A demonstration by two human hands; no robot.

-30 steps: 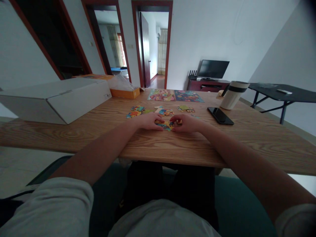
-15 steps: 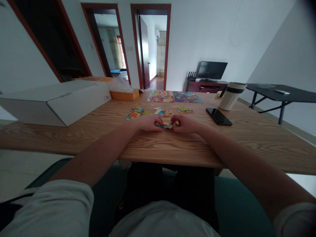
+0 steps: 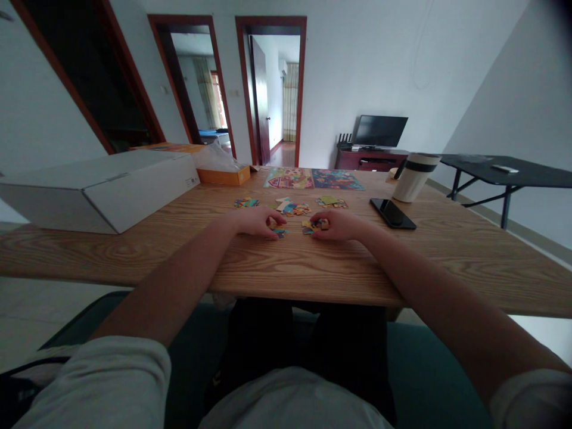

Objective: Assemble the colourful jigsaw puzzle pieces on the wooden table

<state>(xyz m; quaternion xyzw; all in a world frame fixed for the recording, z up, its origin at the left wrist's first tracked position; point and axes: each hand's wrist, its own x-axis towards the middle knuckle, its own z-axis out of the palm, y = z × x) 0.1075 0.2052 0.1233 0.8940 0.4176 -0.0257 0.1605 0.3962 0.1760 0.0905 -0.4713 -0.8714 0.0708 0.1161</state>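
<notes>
Wooden table [image 3: 295,262], near edge in front of the seated person, whose sleeves are pale and trousers dark. Two bare hands rest low over the near-middle part of the top, apart from each other, with bare wood between them.

Left hand [image 3: 255,223]: thumb and fingers curled in on a small puzzle section [image 3: 280,230], which pokes out on the right side of the grip. Right hand [image 3: 338,225]: likewise curled, pinching a second section [image 3: 307,227] that shows yellow and dark at the fingertips. Cannot tell whether either lies flat on the wood or is slightly raised.

Just beyond the hands, three loose piles of pieces: left pile [image 3: 246,203], middle pile [image 3: 297,208], right pile [image 3: 331,202]. To the right, a black phone [image 3: 392,213] lies flat; behind it stands a pale cup [image 3: 412,182] with a dark band.

Left side: long white box [image 3: 107,190], orange box [image 3: 227,176] past its far end, clear plastic [image 3: 217,158] spilling over. Far part of the table: two colourful picture sheets [image 3: 338,179] side by side. Beyond, a television [image 3: 381,131] on a dark red cabinet [image 3: 346,159].
</notes>
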